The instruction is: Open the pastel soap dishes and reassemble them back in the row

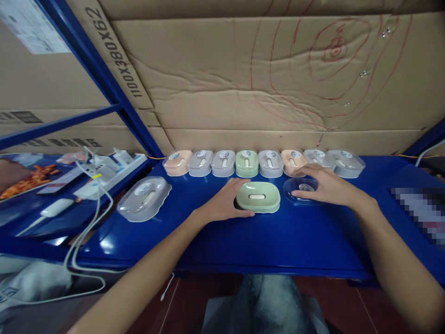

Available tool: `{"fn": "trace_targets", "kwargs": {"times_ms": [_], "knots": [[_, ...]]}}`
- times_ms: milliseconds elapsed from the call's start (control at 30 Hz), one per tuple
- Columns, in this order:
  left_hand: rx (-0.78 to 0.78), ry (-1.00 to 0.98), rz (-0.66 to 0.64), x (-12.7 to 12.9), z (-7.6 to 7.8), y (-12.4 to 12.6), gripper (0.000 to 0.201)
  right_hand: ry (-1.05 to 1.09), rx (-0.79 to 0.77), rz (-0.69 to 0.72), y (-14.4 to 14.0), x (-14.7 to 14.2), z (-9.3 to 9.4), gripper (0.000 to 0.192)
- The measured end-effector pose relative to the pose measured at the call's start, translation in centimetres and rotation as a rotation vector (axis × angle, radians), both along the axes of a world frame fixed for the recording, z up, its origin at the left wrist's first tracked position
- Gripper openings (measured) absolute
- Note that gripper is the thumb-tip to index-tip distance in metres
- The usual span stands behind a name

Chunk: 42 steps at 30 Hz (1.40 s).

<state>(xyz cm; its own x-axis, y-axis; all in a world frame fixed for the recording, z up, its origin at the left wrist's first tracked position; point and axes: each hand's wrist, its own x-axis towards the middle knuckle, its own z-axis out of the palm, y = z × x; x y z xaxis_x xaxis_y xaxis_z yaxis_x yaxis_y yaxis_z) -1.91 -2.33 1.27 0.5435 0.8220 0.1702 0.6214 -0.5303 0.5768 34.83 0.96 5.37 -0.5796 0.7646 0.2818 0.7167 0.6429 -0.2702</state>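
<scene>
A green soap dish base (257, 196) lies uncovered on the blue shelf (264, 241), in front of me. My left hand (225, 202) grips its left side. Just to the right lies a clear plastic lid (301, 190), and my right hand (328, 185) rests flat on it, fingers spread. Behind both runs a row of several lidded soap dishes (246, 163) in peach, grey and green against the cardboard wall. A further grey lidded dish (144, 198) sits apart at the left.
Cardboard sheets (243, 83) back the shelf. A slanted blue frame post (114, 93) rises at left. A white power strip with plugs and cables (104, 174) and a white device (57, 207) lie on the left shelf. The shelf's front edge is close to my body.
</scene>
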Motion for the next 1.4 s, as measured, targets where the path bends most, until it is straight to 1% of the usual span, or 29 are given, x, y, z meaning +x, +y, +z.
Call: {"fn": "trace_targets", "kwargs": {"times_ms": [133,233,367,467,533,600,767,900,1000,1133,1400], "knots": [[-0.006,0.001,0.006,0.1,0.2,-0.1,0.105,-0.075,-0.136,-0.031,0.4,0.9,-1.1,0.071],[0.004,0.0,0.006,0.1,0.1,-0.1,0.105,-0.061,-0.156,-0.039,0.3,0.7,-1.4,0.071],[0.022,-0.011,0.007,0.1,-0.1,-0.1,0.103,0.033,-0.082,0.009,-0.3,-0.1,-0.3,0.068],[0.024,-0.019,0.009,0.2,-0.3,-0.1,0.103,0.216,0.002,0.012,-1.1,-1.5,0.5,0.058],[0.023,-0.026,0.015,0.4,-0.4,0.0,0.105,0.353,0.064,0.03,-1.5,-2.9,0.5,0.051],[0.016,-0.041,0.017,0.7,-0.6,0.0,0.109,0.414,0.121,0.071,-1.9,-4.5,-0.1,0.05],[-0.017,-0.105,-0.001,1.2,-0.6,-0.1,0.118,0.367,0.228,0.095,-2.9,-7.9,-2.5,0.06],[-0.002,-0.176,-0.034,1.2,-0.5,0.0,0.116,0.321,0.267,0.105,-3.2,-9.1,-3.8,0.064],[-0.009,-0.209,-0.035,1.3,-0.4,-0.1,0.114,0.3,0.276,0.102,-3.2,-9.5,-4.2,0.065],[-0.027,-0.239,-0.031,1.5,-0.4,-0.2,0.116,0.288,0.279,0.119,-3.1,-9.8,-4.6,0.067],[-0.013,-0.228,-0.018,1.6,-0.7,-0.1,0.117,0.257,0.251,0.118,-3.2,-10.2,-4.9,0.071]]}}
